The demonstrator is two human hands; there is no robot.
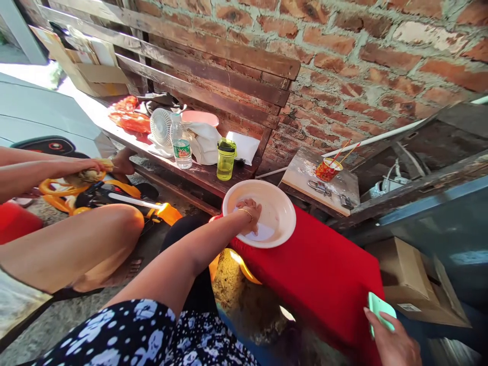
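My left hand (249, 211) reaches down into a pale round plastic basin (286, 227), its fingers bent and apart. A bracelet circles the wrist. A whitish-lavender patch (263, 232) lies on the basin's bottom by the fingertips; whether it is water or a thin sheet I cannot tell. The basin stands at the left end of a red-covered bench (320, 274). At the lower right, my right hand (398, 340) grips a mint-green flat, phone-like thing (381, 310) with rounded corners, beside the bench's right end.
Behind runs a wooden bench (213, 184) with a green bottle (226, 161), a water bottle (182, 145) and a small fan (160, 127). A red cup (328, 169) and padlocks (319, 187) sit on a board. Another person's hand (89, 170) is at left. Cardboard boxes (407, 269) stand right.
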